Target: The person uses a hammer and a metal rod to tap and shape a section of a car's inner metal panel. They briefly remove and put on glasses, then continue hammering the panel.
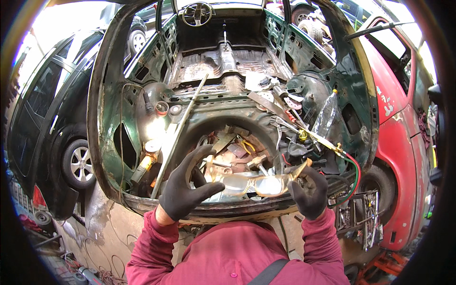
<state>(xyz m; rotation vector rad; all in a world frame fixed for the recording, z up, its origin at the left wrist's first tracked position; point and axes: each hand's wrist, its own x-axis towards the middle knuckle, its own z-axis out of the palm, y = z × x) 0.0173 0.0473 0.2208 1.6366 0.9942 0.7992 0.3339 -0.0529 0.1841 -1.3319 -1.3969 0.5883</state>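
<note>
Clear safety glasses [268, 186] with a yellowish frame are held up in front of me, over the rear edge of a stripped green car body. My right hand [309, 190], in a dark glove, is closed on their right side, at the temple arm. By the left end of the glasses, my left hand [190, 184], gloved too, has its thumb and fingers spread in a C shape. Behind the glasses, a hammer [258, 162] and yellow-handled pliers [247, 145] lie among metal pieces in the round floor well [199, 128].
A long metal strip [183, 128] leans across the left of the trunk. A torch with red and green hoses [354, 175] lies at the right, near a clear plastic bottle [327, 114] and assorted tools. A dark car [52, 118] and a red car [394, 142] flank the body.
</note>
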